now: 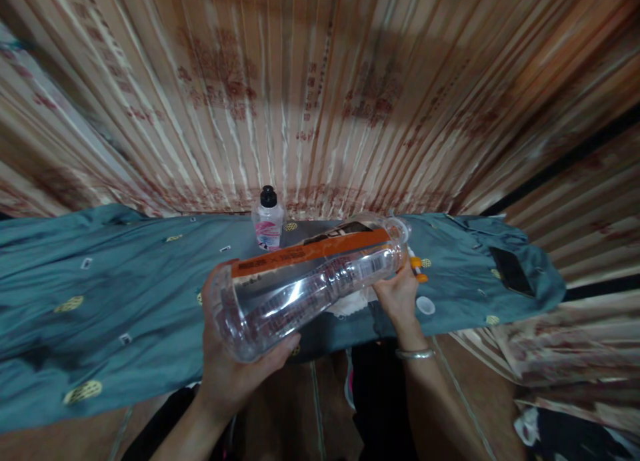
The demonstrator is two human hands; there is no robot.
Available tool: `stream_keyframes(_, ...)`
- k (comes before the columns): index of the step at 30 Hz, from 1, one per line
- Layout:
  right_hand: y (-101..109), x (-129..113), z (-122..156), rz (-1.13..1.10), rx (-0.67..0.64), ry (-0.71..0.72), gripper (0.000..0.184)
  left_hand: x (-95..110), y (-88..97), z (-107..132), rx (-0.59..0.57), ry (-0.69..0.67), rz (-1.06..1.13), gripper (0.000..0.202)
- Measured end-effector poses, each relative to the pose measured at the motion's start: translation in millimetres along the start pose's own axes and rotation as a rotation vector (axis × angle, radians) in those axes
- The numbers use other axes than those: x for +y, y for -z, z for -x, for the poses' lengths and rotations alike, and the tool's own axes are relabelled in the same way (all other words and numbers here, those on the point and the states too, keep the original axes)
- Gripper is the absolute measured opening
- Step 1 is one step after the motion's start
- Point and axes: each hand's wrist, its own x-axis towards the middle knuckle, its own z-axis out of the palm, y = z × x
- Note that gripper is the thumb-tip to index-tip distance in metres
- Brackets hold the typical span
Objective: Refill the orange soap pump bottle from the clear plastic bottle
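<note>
A large clear plastic bottle (305, 297) with an orange label lies tilted across the middle of the view, its open neck up to the right. My left hand (235, 354) is closed around its base, the thumb along the near underside. Under the neck end, my right hand (397, 291) grips the bottle, its fingers mostly hidden behind the plastic. Just right of those fingers shows a small object with orange parts (417, 269); whether it is held or lies on the cloth I cannot tell. Near the right wrist, a round white cap (425, 305) rests on the cloth.
A small clear bottle with a black cap (269, 217) stands at the back by the patterned curtain (310, 101). Blue-green cloth (145, 274) covers the narrow table. A dark phone (511, 271) lies toward the right end. Something white (350, 304) lies beneath the big bottle.
</note>
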Motion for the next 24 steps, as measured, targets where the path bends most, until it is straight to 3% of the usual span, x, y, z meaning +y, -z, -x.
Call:
stream_keyframes(10,1.3,-5.1,-0.3,-0.028,-0.025,-0.060,0.053,-1.3,-0.7,0.1,0.009,0.021,0.011,0.105)
stream_keyframes(24,-3.0,3.9,0.3,0.009,0.016,0.024,0.052,2.7,-3.5,-2.0,0.017,-0.047,0.007,0.100)
